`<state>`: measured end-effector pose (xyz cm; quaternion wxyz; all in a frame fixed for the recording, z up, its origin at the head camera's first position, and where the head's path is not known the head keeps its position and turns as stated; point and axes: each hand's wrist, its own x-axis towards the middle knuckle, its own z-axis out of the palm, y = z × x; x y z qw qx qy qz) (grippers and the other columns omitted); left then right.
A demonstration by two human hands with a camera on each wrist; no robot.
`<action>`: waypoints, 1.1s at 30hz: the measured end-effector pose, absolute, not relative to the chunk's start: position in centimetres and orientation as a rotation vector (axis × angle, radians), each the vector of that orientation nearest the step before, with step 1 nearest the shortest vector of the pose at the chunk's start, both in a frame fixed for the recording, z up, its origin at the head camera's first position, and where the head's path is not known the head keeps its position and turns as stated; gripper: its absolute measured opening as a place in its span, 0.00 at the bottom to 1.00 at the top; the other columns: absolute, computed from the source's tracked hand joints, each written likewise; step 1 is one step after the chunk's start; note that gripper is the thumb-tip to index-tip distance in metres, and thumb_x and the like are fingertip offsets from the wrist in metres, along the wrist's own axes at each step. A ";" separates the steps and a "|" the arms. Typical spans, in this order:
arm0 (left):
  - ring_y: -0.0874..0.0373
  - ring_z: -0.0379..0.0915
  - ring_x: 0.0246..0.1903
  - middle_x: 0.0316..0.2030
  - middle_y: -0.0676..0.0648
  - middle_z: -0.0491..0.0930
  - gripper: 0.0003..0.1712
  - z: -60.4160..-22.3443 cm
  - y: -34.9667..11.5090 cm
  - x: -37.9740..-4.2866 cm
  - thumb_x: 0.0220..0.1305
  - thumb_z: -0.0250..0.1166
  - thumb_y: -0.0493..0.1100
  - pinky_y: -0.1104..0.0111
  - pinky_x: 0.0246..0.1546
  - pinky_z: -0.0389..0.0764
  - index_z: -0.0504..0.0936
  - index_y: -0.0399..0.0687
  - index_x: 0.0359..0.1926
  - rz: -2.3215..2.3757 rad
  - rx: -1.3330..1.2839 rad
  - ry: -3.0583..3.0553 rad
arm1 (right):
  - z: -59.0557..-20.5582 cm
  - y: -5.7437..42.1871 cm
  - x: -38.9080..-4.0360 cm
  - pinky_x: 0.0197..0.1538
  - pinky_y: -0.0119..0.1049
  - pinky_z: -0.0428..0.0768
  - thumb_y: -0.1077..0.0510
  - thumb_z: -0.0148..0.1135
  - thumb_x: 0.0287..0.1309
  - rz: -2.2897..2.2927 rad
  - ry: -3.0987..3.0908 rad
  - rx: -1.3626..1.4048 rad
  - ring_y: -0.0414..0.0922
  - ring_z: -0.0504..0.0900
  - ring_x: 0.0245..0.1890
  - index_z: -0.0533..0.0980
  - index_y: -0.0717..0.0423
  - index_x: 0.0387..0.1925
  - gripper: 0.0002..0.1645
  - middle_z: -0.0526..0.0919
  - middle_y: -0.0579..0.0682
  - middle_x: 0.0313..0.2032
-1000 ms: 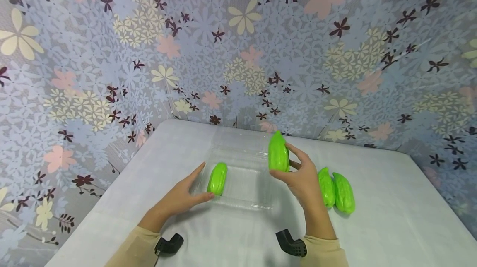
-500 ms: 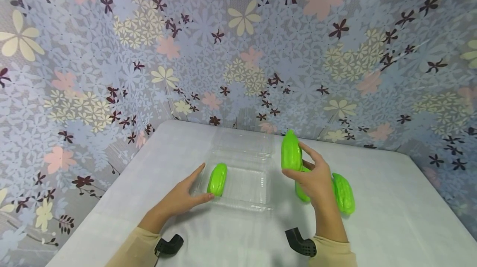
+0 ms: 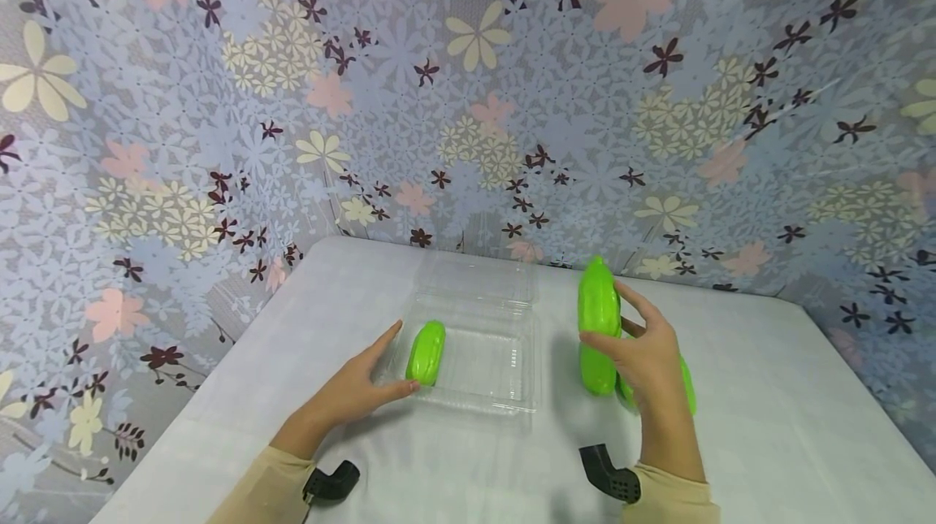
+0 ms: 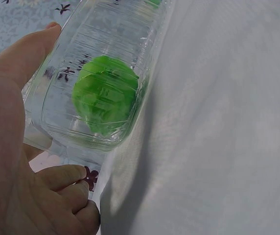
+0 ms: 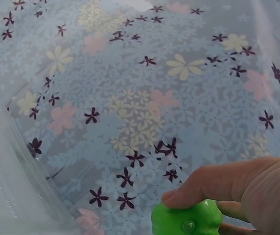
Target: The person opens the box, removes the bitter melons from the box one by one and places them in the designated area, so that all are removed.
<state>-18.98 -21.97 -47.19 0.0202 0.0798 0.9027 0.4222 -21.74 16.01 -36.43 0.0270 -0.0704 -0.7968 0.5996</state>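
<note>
In the head view my right hand (image 3: 643,349) holds a bright green, ribbed toy vegetable (image 3: 598,296) upright between thumb and fingers, its pointed tip up. The right wrist view shows the nubbed end (image 5: 188,225) of it under my thumb. Below and behind that hand, more such green pieces lie on the table, partly hidden (image 3: 600,374). My left hand (image 3: 351,386) rests at the left side of a clear plastic clamshell box (image 3: 486,404), thumb by its front edge and index finger extended along its side. One green piece (image 3: 426,353) lies in the box's left part.
The box's clear lid (image 3: 475,276) lies folded back toward the wall. A white cloth covers the table (image 3: 775,426). Floral wallpaper (image 3: 468,101) rises right behind the table's far edge. Black wrist-camera mounts (image 3: 332,480) sit at both cuffs.
My right hand, with the green toy vegetable in it, has moved to the right, away from the box and over the pieces on the table. My left hand has stayed put.
</note>
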 end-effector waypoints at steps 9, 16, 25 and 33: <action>0.39 0.48 0.74 0.78 0.48 0.50 0.62 -47.1 -21.9 -19.0 0.54 0.71 0.70 0.38 0.69 0.54 0.48 0.62 0.81 1.307 0.251 2.802 | -36.5 18.0 -21.8 0.65 0.66 0.66 0.63 0.78 0.50 1.804 -2.471 -0.340 0.64 0.59 0.72 0.54 0.37 0.80 0.62 0.52 0.62 0.76; 0.38 0.47 0.74 0.78 0.46 0.50 0.61 -47.2 -21.8 -19.1 0.56 0.71 0.69 0.38 0.69 0.54 0.48 0.61 0.81 1.294 0.248 2.803 | -36.9 19.8 -21.8 0.66 0.63 0.66 0.67 0.75 0.51 1.835 -2.414 -0.447 0.65 0.59 0.71 0.53 0.35 0.80 0.61 0.53 0.62 0.76; 0.41 0.46 0.75 0.78 0.49 0.49 0.62 -47.3 -21.9 -19.0 0.55 0.71 0.70 0.39 0.70 0.52 0.47 0.62 0.81 1.308 0.247 2.796 | -37.5 21.2 -22.1 0.67 0.63 0.64 0.69 0.71 0.52 1.800 -2.393 -0.513 0.65 0.59 0.71 0.52 0.38 0.80 0.60 0.53 0.64 0.76; 0.39 0.46 0.75 0.78 0.49 0.49 0.62 -47.1 -21.8 -18.9 0.55 0.71 0.70 0.38 0.70 0.52 0.47 0.62 0.81 1.300 0.238 2.798 | -38.2 22.2 -22.3 0.67 0.63 0.64 0.69 0.68 0.54 1.743 -2.365 -0.620 0.64 0.57 0.73 0.52 0.40 0.80 0.58 0.47 0.56 0.79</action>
